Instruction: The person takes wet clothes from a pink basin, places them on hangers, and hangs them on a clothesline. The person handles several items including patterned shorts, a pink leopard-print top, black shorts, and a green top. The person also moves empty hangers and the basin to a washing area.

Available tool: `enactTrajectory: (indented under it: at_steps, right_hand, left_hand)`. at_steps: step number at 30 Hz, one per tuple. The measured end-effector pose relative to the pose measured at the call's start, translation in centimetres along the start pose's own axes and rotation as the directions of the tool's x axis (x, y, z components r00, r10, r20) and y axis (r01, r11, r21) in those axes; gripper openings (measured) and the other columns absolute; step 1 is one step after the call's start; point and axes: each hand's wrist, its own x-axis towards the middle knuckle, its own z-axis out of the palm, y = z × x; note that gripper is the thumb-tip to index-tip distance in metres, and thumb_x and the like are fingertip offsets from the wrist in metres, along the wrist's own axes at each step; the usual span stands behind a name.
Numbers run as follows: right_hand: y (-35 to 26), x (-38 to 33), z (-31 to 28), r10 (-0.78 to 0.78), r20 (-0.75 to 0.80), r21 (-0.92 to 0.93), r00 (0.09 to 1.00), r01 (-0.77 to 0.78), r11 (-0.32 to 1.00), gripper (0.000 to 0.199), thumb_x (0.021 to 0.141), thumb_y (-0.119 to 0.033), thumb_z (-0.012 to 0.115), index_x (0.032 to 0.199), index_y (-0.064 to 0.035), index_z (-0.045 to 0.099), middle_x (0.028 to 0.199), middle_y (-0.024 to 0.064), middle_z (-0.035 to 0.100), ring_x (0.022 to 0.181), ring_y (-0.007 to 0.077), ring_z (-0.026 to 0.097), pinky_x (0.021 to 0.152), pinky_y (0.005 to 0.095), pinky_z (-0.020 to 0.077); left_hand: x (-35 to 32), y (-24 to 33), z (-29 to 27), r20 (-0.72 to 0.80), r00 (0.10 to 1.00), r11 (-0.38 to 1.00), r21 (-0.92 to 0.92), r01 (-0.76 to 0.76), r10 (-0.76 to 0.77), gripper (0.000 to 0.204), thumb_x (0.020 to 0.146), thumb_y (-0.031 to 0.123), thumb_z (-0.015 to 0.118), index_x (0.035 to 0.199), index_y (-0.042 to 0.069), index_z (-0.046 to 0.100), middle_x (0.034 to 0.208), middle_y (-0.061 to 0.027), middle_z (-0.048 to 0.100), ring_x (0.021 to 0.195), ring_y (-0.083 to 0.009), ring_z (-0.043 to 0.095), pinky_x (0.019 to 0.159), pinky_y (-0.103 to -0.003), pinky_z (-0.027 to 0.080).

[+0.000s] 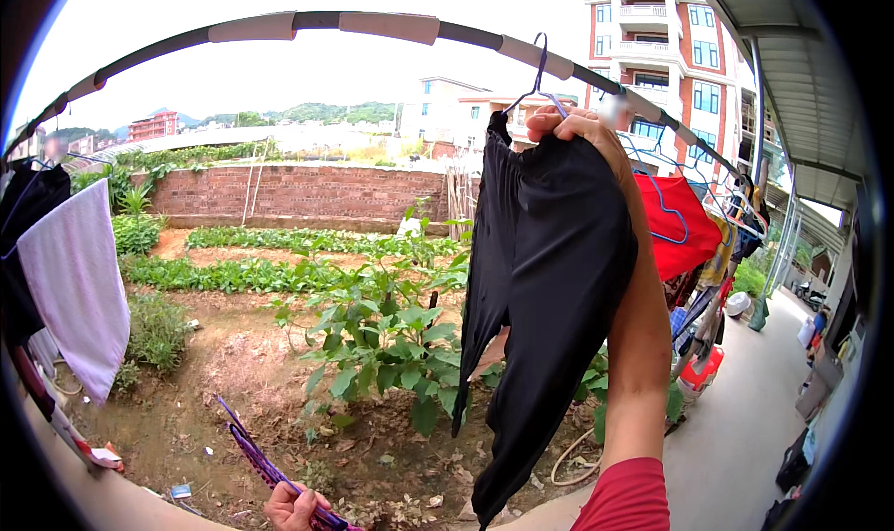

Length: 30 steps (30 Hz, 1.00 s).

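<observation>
Black trousers (pixel 559 252) hang from a dark blue wire hanger (pixel 537 84) hooked over the overhead pole (pixel 461 34). My right hand (pixel 573 126) is raised to the top of the trousers, its fingers closed on the waistband beside the hanger. The trouser legs drape down in front of my right arm and hide part of it. Low in the view, my left hand (pixel 296 510) is closed around a thin bundle of purple and blue hangers (pixel 256 452). Their lower ends run out of view.
A pale lilac towel (pixel 79 289) and dark clothing hang at the left. On the right hang a red garment (pixel 666 224), more clothes and empty hangers. A red bucket (pixel 700 371) stands by the concrete walkway (pixel 736 419). Ahead lie leafy plants (pixel 386 345) and a brick wall (pixel 307 194).
</observation>
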Motion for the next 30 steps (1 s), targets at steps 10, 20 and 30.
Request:
enactTrajectory:
  at_steps: [10, 20, 30]
  right_hand:
    - [-2.5, 1.7, 0.8, 0.843, 0.225, 0.536, 0.489, -0.784, 0.312, 0.027, 0.087, -0.018, 0.052, 0.103, 0.0037, 0.051, 0.087, 0.0139, 0.064, 0.076, 0.0157, 0.059, 0.071, 0.0291, 0.0502]
    - [-24.4, 6.5, 6.8, 0.553, 0.117, -0.314, 0.825, -0.498, 0.808, 0.032, 0.081, -0.024, 0.059, 0.102, -0.0008, 0.060, 0.095, 0.0110, 0.060, 0.082, 0.0195, 0.057, 0.072, 0.0290, 0.0433]
    - [-28.9, 19.0, 29.1, 0.466, 0.400, 0.597, 0.789, -0.610, 0.522, 0.055, 0.081, -0.038, 0.061, 0.120, -0.0006, 0.050, 0.110, 0.0172, 0.057, 0.104, 0.0243, 0.054, 0.085, 0.0367, 0.0445]
  left_hand:
    - [2.6, 3.8, 2.2, 0.080, 0.996, 0.997, -0.064, -0.035, 0.040, 0.009, 0.090, 0.012, 0.055, 0.091, 0.003, 0.053, 0.078, -0.0072, 0.062, 0.070, -0.0104, 0.059, 0.064, -0.022, 0.049]
    - [5.8, 8.9, -0.2, 0.349, 0.932, 0.982, -0.189, -0.029, 0.095, 0.011, 0.091, 0.014, 0.056, 0.094, 0.004, 0.053, 0.082, -0.0032, 0.059, 0.076, -0.0085, 0.056, 0.069, -0.022, 0.045]
    - [0.8, 13.2, -14.1, 0.264, 0.964, 0.993, -0.116, 0.014, 0.018, 0.013, 0.092, 0.017, 0.054, 0.095, 0.004, 0.052, 0.081, -0.0012, 0.058, 0.074, -0.0061, 0.053, 0.067, -0.020, 0.043]
